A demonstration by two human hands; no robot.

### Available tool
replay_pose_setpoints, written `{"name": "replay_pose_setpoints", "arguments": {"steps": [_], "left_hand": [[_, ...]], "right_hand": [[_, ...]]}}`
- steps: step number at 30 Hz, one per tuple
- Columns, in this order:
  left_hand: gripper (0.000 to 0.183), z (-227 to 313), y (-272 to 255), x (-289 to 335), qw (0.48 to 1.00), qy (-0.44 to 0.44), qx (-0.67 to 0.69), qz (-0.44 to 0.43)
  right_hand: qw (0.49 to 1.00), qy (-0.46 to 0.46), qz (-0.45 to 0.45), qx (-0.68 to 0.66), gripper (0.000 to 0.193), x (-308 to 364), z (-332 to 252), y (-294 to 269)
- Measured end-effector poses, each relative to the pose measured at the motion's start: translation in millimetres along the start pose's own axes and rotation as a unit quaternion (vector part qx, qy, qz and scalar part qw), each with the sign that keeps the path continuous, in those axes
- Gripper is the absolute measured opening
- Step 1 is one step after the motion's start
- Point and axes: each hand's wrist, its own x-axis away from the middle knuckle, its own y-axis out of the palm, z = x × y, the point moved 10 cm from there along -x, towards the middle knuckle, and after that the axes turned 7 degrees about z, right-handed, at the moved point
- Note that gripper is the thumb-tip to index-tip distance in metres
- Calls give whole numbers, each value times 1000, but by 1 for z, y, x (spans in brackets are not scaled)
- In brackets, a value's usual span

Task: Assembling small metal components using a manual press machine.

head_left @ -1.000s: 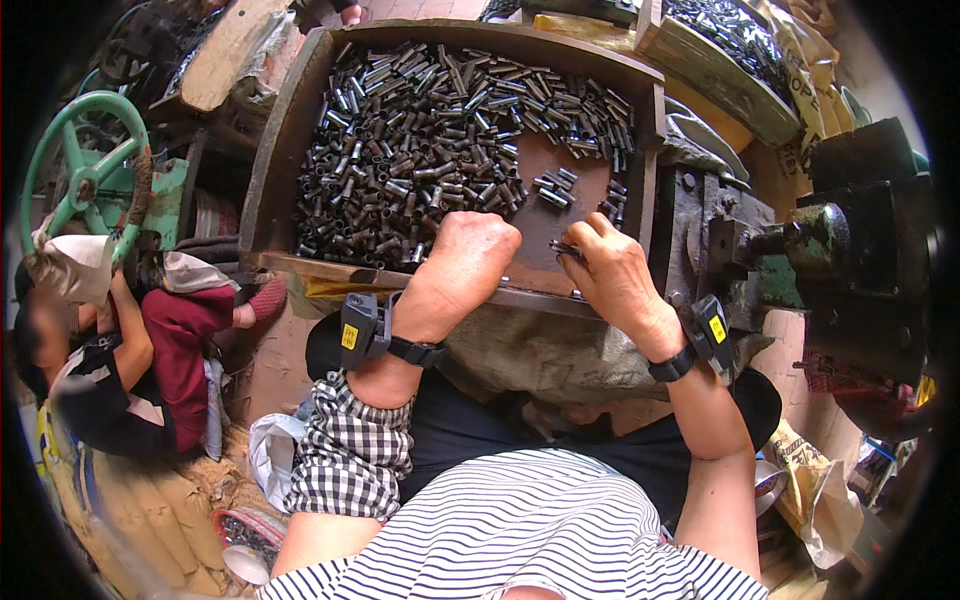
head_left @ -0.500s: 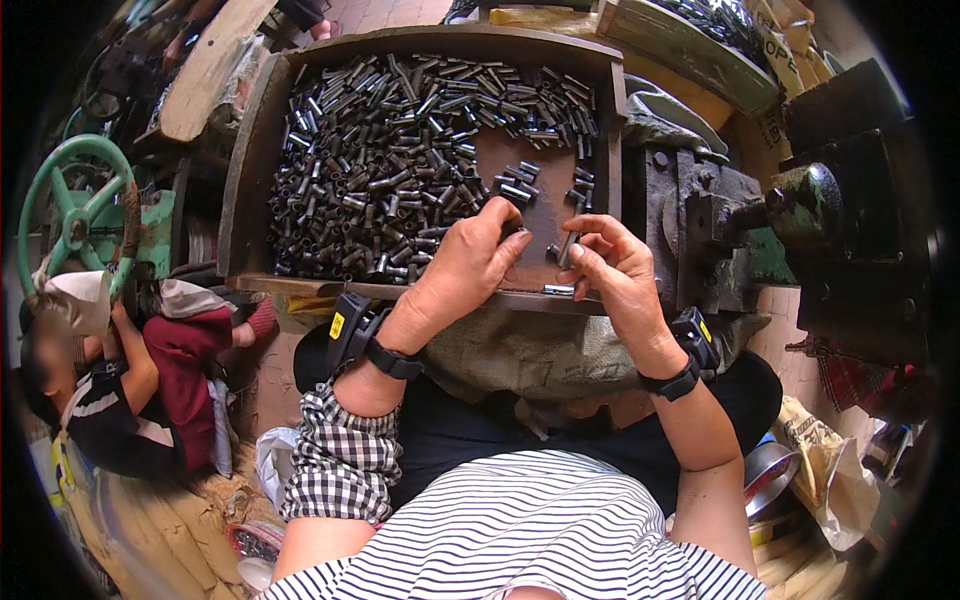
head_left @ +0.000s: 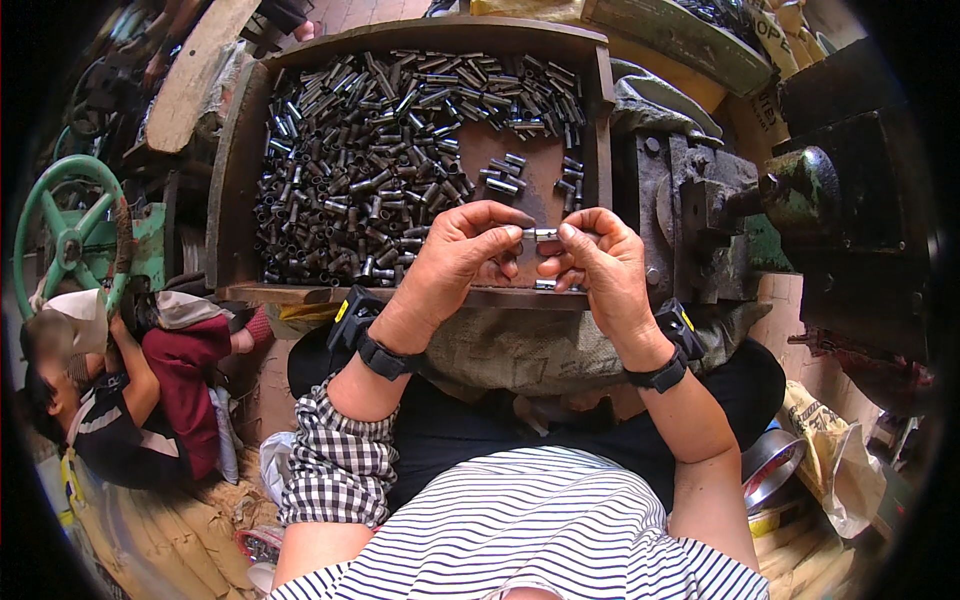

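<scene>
Over the near edge of a wooden tray [head_left: 232, 195], my two hands meet fingertip to fingertip. My right hand [head_left: 608, 262] pinches a short, shiny metal tube [head_left: 545, 235] between thumb and fingers. At the tube's left end, my left hand [head_left: 462, 250] is closed in a pinch; whatever small piece it holds is mostly hidden by the fingertips. Below them, another metal tube [head_left: 546, 285] lies by the tray's front edge. A dense heap of dark metal tubes [head_left: 350, 185] fills the tray's left and far parts, with a small group of tubes [head_left: 503, 178] apart from it.
Right of the tray stands a dark, greasy machine [head_left: 690, 210]. A green handwheel [head_left: 70, 235] is at the left, where another person [head_left: 130, 400] sits low. Sacking [head_left: 540, 355] hangs below the tray, and a metal bowl [head_left: 770, 468] sits at the lower right.
My right hand has moved left and turned its tube from upright to level. My left hand has come to meet the tube's end. The view has shifted slightly.
</scene>
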Motion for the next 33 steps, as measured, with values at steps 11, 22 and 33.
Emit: {"name": "replay_pose_setpoints", "arguments": {"steps": [11, 22, 33], "left_hand": [[17, -4, 6, -2, 1000, 7, -1, -9], [15, -9, 7, -3, 997, 17, -21, 71], [17, -12, 15, 3, 996, 11, 15, 89]], "right_hand": [[999, 25, 1, -39, 17, 3, 7, -2], [998, -42, 29, -20, 16, 8, -3, 0], [998, -44, 8, -42, 14, 6, -5, 1]]}}
